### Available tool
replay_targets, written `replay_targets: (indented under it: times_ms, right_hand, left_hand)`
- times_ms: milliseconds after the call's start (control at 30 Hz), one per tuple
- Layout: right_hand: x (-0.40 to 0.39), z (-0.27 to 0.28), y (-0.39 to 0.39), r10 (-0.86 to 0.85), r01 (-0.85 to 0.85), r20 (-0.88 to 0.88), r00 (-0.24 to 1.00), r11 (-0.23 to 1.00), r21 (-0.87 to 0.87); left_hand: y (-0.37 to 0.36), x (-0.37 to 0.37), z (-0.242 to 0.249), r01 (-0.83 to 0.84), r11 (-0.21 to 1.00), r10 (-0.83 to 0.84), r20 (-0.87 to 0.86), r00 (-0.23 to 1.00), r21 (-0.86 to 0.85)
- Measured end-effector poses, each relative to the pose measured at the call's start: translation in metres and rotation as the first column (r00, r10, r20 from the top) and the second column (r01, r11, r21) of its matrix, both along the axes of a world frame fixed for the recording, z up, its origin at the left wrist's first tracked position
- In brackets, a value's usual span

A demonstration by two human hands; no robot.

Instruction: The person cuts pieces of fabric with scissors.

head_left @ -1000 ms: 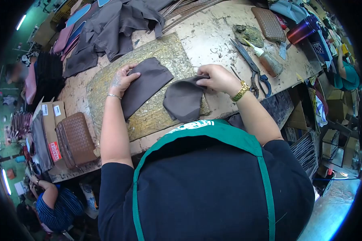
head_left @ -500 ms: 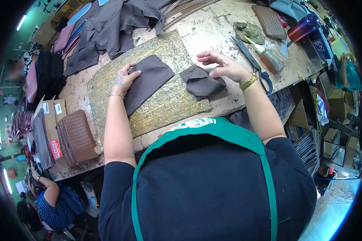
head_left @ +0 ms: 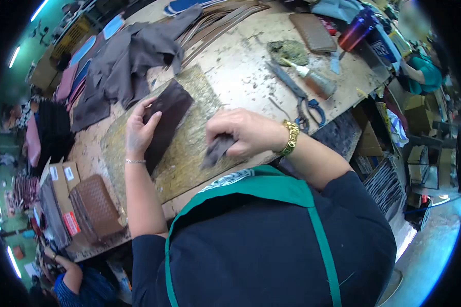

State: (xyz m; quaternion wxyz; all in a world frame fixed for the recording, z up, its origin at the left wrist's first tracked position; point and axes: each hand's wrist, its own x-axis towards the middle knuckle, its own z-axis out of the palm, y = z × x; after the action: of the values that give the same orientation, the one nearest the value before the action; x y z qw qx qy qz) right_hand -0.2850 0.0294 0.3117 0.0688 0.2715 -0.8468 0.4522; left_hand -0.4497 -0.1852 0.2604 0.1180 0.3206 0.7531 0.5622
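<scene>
My left hand (head_left: 142,128) grips the near-left edge of a flat dark brown leather piece (head_left: 170,115), thumb on top. The piece is tilted up from a yellowish, glue-crusted board (head_left: 182,179). To the right, my right hand (head_left: 241,130) is closed around a crumpled grey-brown scrap (head_left: 217,151), whose lower end sticks out below the fingers. That hand is over the right part of the board, near the apron's edge. Part of the scrap is hidden in the palm.
Scissors (head_left: 294,92) and a brush-topped bottle (head_left: 317,83) lie right of the board. Behind are a crusted pad (head_left: 288,52), a woven brown pouch (head_left: 313,33) and a tumbler (head_left: 356,30). Grey-brown material (head_left: 133,56) is heaped back left; a woven brown case (head_left: 97,204) stands front left. Co-workers flank the table.
My right hand has moved left and closed on the scrap that lay on the board, crumpling it. My left hand has tilted the leather piece up. The view has shifted.
</scene>
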Motion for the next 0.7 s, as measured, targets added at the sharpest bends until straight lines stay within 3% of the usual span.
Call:
replay_targets:
  times_ms: [67, 100, 133, 167, 200, 233, 267, 300, 333, 367, 433, 500, 567, 633, 667, 700]
  right_hand:
    - [0.001, 0.026, -0.006, 0.092, -0.054, 0.211, 0.973, 0.983, -0.177]
    - [-0.004, 0.026, -0.007, 0.08, -0.045, 0.209, 0.975, 0.985, -0.167]
    - [-0.011, 0.023, -0.007, -0.173, 0.168, -0.068, 0.983, 0.983, -0.068]
    - [-0.016, 0.019, -0.005, -0.376, 0.39, -0.356, 0.856, 0.92, -0.035]
    - [-0.02, 0.015, -0.002, -0.478, 0.533, -0.458, 0.75, 0.846, -0.011]
    - [-0.021, 0.011, 0.005, -0.516, 0.596, -0.47, 0.716, 0.802, 0.027]
    - [-0.021, 0.008, 0.012, -0.485, 0.572, -0.46, 0.744, 0.818, 0.062]
    - [-0.022, 0.007, 0.02, -0.447, 0.541, -0.452, 0.772, 0.836, 0.097]
    - [-0.023, 0.006, 0.025, -0.375, 0.479, -0.423, 0.825, 0.861, 0.171]
    - [-0.027, 0.002, 0.029, -0.324, 0.425, -0.346, 0.881, 0.863, 0.272]
    - [-0.048, 0.0, 0.037, -0.287, 0.307, -0.119, 0.95, 0.929, 0.209]
    - [-0.078, -0.006, 0.055, -0.418, 0.416, -0.065, 0.906, 0.908, -0.049]
    - [-0.119, -0.022, 0.092, -0.627, 0.628, -0.166, 0.761, 0.776, -0.052]
    - [-0.145, -0.019, 0.123, -0.731, 0.73, 0.053, 0.68, 0.682, 0.038]
    - [-0.157, -0.027, 0.139, -0.776, 0.766, 0.019, 0.631, 0.627, 0.142]
    - [-0.163, -0.036, 0.149, -0.814, 0.794, -0.024, 0.58, 0.558, 0.241]
  left_hand:
    - [0.021, 0.007, 0.021, 0.003, 0.999, 0.003, -0.143, 0.99, 0.044]
    - [0.032, 0.014, 0.03, -0.007, 0.998, 0.019, -0.17, 0.985, 0.07]
    - [0.041, 0.02, 0.034, 0.039, 0.992, -0.021, -0.144, 0.989, 0.12]
    - [0.049, 0.026, 0.038, 0.084, 0.982, -0.064, -0.122, 0.991, 0.169]
    - [0.055, 0.036, 0.045, 0.133, 0.971, -0.124, -0.058, 0.991, 0.199]
    - [0.057, 0.04, 0.041, 0.181, 0.968, -0.161, -0.12, 0.98, 0.176]
    - [0.059, 0.045, 0.039, 0.205, 0.972, -0.196, -0.086, 0.977, 0.117]
    - [0.061, 0.043, 0.031, 0.233, 0.966, -0.214, -0.158, 0.964, 0.114]
    - [0.058, 0.046, 0.029, 0.224, 0.974, -0.221, -0.084, 0.972, 0.036]
    - [0.06, 0.05, 0.038, 0.282, 0.956, -0.271, -0.126, 0.954, 0.079]
    - [0.053, 0.04, 0.022, 0.235, 0.971, -0.23, -0.086, 0.969, 0.05]
    - [0.041, 0.026, 0.005, 0.055, 0.998, -0.054, -0.013, 0.998, 0.027]
    - [0.034, 0.009, -0.004, -0.142, 0.988, 0.14, 0.046, 0.989, 0.056]
    - [0.028, -0.013, -0.017, -0.244, 0.969, 0.245, -0.021, 0.969, 0.034]
    - [0.031, -0.02, -0.016, -0.251, 0.967, 0.252, -0.016, 0.968, 0.034]
    - [0.036, -0.028, -0.013, -0.268, 0.963, 0.269, -0.18, 0.946, 0.026]
